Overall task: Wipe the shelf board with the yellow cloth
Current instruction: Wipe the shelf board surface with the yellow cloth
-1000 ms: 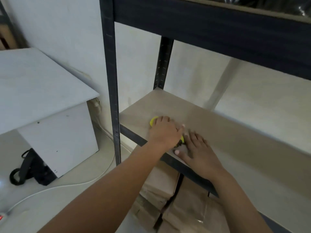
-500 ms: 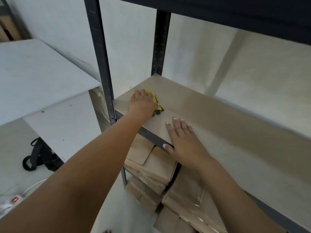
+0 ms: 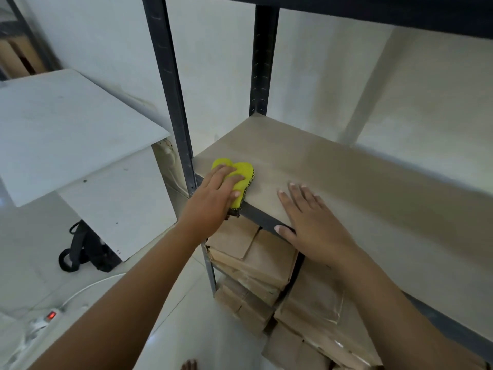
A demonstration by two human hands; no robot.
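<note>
Cloth position change: small yellow cloth with dark stitched edge [image 3: 241, 180] slides toward front edge of pale wooden shelf board [image 3: 333, 177], left corner. Left hand [image 3: 213, 201] fingers flat, pressing cloth; right hand [image 3: 312, 225] flat, bracing board. Wiping mid-stroke; right portion likely pending.

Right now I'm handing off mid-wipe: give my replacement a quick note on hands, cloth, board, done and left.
Left hand presses the yellow cloth flat on the shelf board at its front left corner; the cloth's edge hangs over the front lip.
Right hand rests flat on the board, thumb over the front edge.
Done: can't tell how much is wiped.
Left: probably the board's stretch to the right.
</note>
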